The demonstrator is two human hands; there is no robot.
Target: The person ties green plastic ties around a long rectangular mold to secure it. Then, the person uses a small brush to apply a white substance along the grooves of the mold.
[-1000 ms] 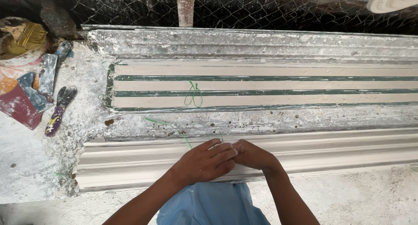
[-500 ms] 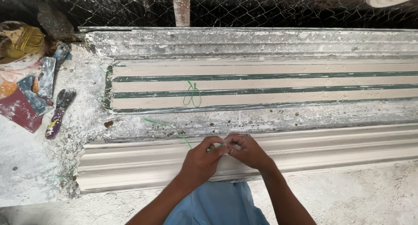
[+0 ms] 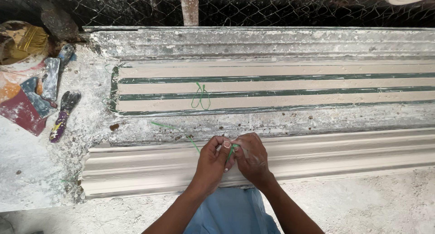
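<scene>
Plaster-caked scrapers [image 3: 61,116] lie at the far left, set aside on the bench [image 3: 27,179]. Just right of centre, the left hand [image 3: 213,159] and right hand [image 3: 251,157] meet over the white moulding [image 3: 362,152], fingertips pinched shut on a green cord [image 3: 229,151], apparently to knot it. Its tail [image 3: 174,130] trails left; a spare loop [image 3: 200,97] rests on the mould [image 3: 317,86].

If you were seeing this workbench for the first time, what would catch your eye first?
At bottom centre, the left hand and right hand meet over a white plaster cornice moulding, pinching a thin green string between their fingertips. Behind them lies a long mould striped cream and dark green, with a green string loop resting on it. At far left, paint-stained scrapers lie on the plaster-spattered bench.
</scene>
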